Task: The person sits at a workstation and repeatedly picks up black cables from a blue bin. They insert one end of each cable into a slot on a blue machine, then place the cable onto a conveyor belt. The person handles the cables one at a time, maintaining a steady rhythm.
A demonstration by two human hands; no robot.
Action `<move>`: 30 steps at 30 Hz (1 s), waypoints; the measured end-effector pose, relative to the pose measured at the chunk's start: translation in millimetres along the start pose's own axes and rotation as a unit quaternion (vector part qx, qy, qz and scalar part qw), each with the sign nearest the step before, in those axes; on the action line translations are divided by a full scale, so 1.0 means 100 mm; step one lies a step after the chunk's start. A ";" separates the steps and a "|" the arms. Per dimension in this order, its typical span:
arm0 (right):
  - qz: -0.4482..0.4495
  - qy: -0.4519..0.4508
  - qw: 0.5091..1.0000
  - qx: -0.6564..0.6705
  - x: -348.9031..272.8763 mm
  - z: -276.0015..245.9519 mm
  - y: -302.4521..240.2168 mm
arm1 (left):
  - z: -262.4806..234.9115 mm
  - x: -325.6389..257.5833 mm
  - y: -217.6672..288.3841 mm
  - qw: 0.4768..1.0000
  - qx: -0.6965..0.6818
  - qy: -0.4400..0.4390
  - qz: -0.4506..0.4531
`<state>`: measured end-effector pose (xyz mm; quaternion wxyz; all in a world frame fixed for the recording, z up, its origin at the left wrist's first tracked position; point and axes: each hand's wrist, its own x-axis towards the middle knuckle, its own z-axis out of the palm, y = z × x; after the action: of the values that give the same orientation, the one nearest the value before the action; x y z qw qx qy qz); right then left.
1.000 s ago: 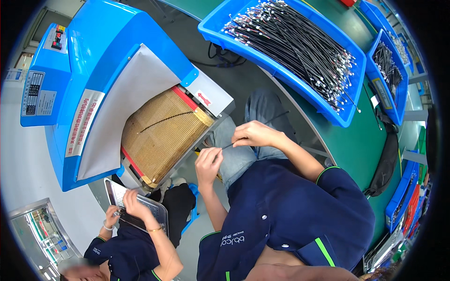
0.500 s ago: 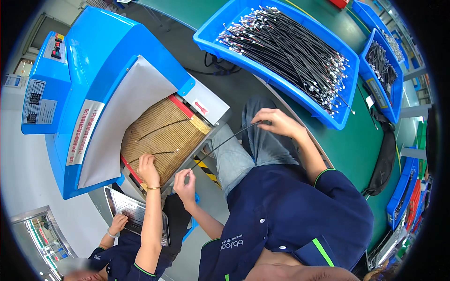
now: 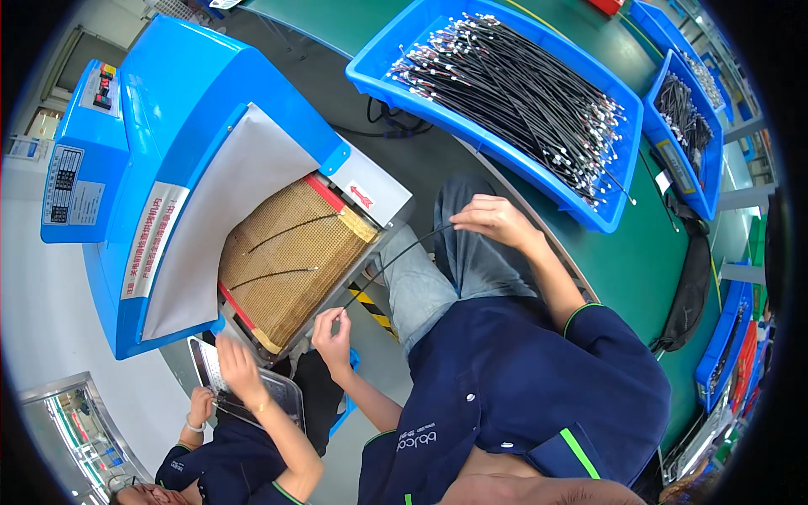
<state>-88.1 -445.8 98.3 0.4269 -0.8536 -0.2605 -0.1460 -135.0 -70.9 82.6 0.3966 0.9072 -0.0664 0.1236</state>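
A person in a navy short-sleeved shirt with green trim (image 3: 539, 362) holds a thin black cable (image 3: 400, 255) between two bare hands, the line running diagonally over light blue jeans (image 3: 417, 290). The left hand (image 3: 332, 338) pinches the lower end between its fingertips, just beside a tan mesh conveyor belt with red edging (image 3: 295, 307); the right hand (image 3: 495, 221), higher up and near the green table (image 3: 619, 265), grips the cable close to its other end, fingers drawn together. Two more black cables (image 3: 290, 233) lie apart on the belt, at the mouth of a glossy blue machine (image 3: 189, 76) hung with a pale sheet (image 3: 223, 202). On the table, a large blue plastic tray (image 3: 497, 150) carries a heap of black cables with white connectors (image 3: 534, 97). At lower left, a co-worker's raised hand (image 3: 241, 370) hovers near a silvery rectangular tray (image 3: 290, 396), its fingers extended.
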 end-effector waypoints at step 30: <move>0.086 -0.061 0.992 0.064 -0.04 0.03 -0.01 | -0.04 -0.02 -0.08 1.000 -0.005 0.015 -0.001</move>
<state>-92.0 -443.9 95.2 0.4753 -0.8508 -0.2205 -0.0398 -135.8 -62.6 79.4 0.4018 0.9035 -0.0600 0.1369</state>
